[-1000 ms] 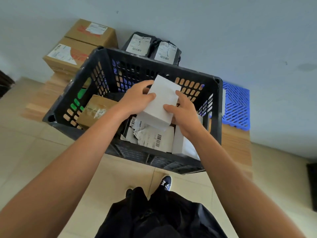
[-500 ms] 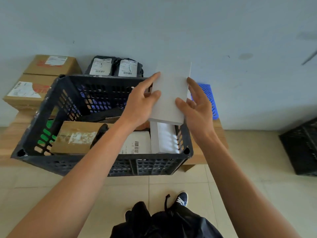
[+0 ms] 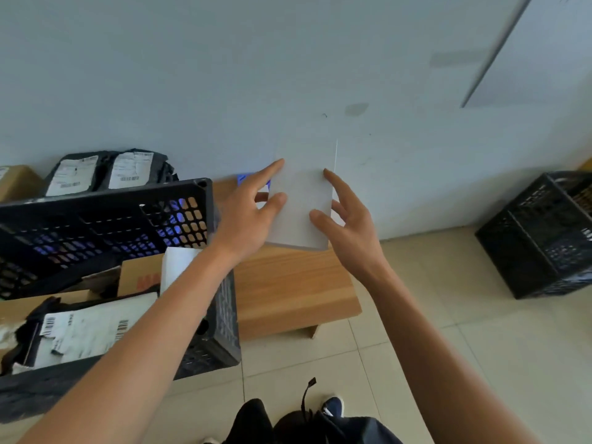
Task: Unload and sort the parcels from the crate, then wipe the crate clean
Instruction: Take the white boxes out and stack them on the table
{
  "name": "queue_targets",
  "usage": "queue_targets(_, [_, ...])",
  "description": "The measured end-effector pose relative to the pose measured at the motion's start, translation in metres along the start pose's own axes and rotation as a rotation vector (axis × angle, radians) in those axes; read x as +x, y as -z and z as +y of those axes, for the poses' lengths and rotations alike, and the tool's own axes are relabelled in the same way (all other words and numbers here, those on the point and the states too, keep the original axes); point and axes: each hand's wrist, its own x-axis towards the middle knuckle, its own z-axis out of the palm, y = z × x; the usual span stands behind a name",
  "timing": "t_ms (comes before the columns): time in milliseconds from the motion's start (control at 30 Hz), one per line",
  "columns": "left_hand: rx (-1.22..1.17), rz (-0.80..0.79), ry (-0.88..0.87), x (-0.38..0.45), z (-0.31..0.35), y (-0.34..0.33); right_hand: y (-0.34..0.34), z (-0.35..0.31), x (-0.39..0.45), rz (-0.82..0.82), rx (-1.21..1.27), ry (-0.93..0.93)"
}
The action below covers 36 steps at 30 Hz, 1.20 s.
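Head camera view, looking down. 2 hands hold a flat white parcel (image 3: 302, 200) at 12 o'clock, above the bare end of a low wooden worktop (image 3: 288, 280). The left hand (image 3: 246, 216) and right hand (image 3: 347, 224) pinch its opposite edges, fingers spread, probably to carry it level toward a sorting spot. The black crate (image 3: 205, 213) sits at 9 o'clock on the same worktop, with several parcels inside, so unloading looks unfinished. 2 dark bagged parcels (image 3: 105, 171) lean on the wall at 10 o'clock. A second crate (image 3: 538, 238) stands on the floor at 3 o'clock.
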Motion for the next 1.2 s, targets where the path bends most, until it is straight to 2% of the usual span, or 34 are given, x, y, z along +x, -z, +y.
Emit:
queue_targets(200, [0.012, -0.007, 0.054, 0.024, -0.008, -0.07, 0.071, 0.029, 0.02, -0.051, -0.013, -0.024])
queue_targets(400, [-0.016, -0.019, 0.174, 0.023, -0.029, -0.114, 0.101, 0.069, 0.034, -0.109, -0.019, -0.122])
queue_targets(600, [-0.039, 0.002, 0.308, 0.038, -0.058, -0.127, 0.096, 0.101, 0.057, -0.142, -0.006, -0.231])
queue_targets(933, [-0.245, 0.051, 0.452, 0.105, -0.124, -0.133, 0.072, 0.145, 0.143, -0.138, -0.017, -0.369])
queue_targets(1200, [-0.189, 0.04, 0.52, 0.145, -0.17, -0.131, 0.045, 0.177, 0.193, -0.136, -0.04, -0.469])
